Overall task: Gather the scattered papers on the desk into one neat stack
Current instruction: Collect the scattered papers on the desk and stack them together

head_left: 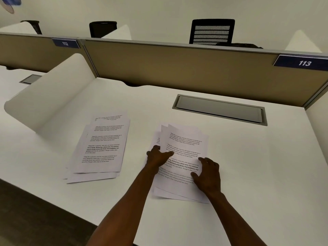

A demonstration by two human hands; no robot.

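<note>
Right pile [184, 153]: white printed sheets, fanned and skewed, corners poking out at the top and along the near edge; it lies mid-desk, right under my hands.
Left pile [101, 148]: a second loose bunch of printed pages, edges uneven, lying flat well apart to the left, nobody touching it.
Left hand [157, 157]: I press down on the left edge of the right pile, fingers [168, 153] spread flat, thumb side on the paper, nothing pinched.
Right hand [208, 174]: it rests on the right side of the same pile, fingers curled loosely over the sheet edge, palm down; open, not clutching.
Desk [248, 166]: white top, both piles lying flat on it, a grey cable hatch [219, 109] set in behind the right pile.
Partition [177, 66]: tan panel at the back, label 113 [304, 63] at right.
</note>
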